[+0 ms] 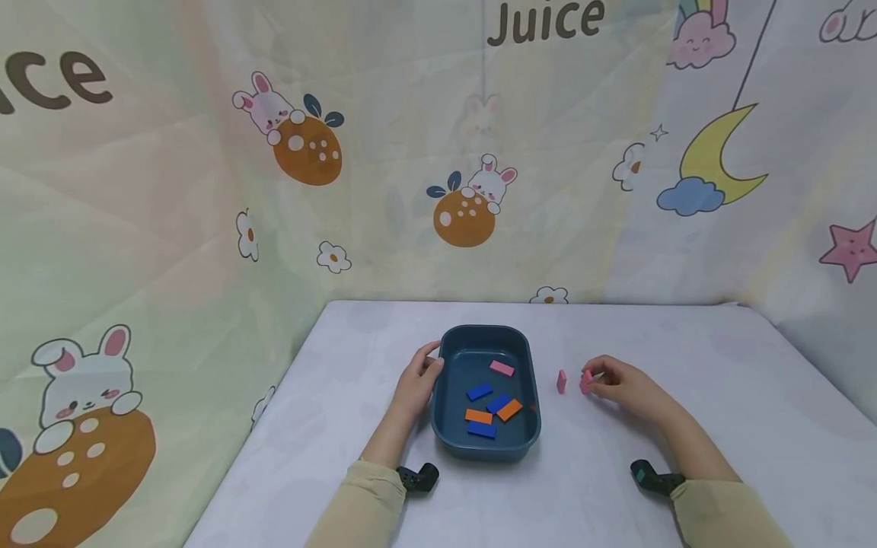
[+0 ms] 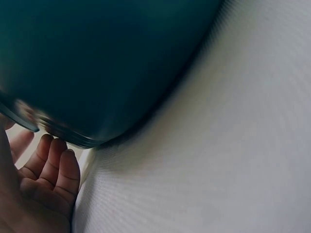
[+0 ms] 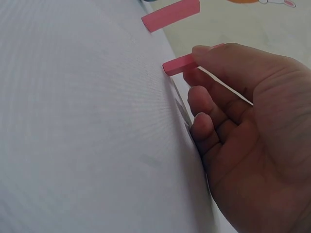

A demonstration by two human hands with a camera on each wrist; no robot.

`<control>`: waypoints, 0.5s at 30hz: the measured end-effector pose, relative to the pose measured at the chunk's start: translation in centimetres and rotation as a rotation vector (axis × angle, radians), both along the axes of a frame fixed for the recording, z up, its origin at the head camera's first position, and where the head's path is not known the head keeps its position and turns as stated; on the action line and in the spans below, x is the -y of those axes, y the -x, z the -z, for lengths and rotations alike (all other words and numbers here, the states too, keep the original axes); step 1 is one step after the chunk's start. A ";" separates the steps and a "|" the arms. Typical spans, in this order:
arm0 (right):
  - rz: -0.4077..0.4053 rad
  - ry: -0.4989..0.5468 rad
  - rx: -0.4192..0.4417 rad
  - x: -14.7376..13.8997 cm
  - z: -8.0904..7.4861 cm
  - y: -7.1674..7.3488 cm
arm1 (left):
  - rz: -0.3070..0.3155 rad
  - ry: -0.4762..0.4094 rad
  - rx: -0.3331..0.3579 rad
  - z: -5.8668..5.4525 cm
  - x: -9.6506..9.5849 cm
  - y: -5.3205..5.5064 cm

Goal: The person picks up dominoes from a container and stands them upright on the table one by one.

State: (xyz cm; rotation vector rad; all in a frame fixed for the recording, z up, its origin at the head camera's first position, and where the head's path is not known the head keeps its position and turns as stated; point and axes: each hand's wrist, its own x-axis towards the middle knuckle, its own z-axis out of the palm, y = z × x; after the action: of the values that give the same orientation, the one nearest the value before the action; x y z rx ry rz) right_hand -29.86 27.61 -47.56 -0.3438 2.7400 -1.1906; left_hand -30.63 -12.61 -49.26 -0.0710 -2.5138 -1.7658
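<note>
A dark teal plastic bin (image 1: 486,449) stands on the table. My left hand (image 1: 416,383) grips its left side near the rim; in the left wrist view the fingers (image 2: 62,167) bend up against the bin wall (image 2: 112,63). Over to the right, my right hand (image 1: 626,387) pinches a pink block (image 1: 585,382) between thumb and fingers. That block (image 3: 180,64) stands on end on the table in the right wrist view. Another pink block (image 1: 561,381) stands upright between it and the bin, touched by neither hand.
Inside the bin lie a pink block (image 1: 502,368), several blue blocks (image 1: 479,392) and two orange blocks (image 1: 509,410), all flat. A white cloth covers the table (image 1: 548,502). Behind it hangs a printed curtain (image 1: 397,213), with another side of it at the left.
</note>
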 end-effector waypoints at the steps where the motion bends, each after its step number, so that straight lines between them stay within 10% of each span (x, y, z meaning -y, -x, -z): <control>1: -0.001 -0.001 -0.001 0.0 0.0 0.0 | 0.001 -0.002 0.002 0.0 0.0 0.0; 15: 0.017 -0.012 0.012 -0.1 0.2 -0.1 | -0.002 0.002 0.014 0.1 0.0 0.1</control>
State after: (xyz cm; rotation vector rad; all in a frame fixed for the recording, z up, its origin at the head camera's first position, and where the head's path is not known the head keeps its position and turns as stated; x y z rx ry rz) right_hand -29.78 27.74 -47.74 -0.3113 2.7438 -1.1754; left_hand -30.69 -12.64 -49.34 -0.0568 -2.5240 -1.7694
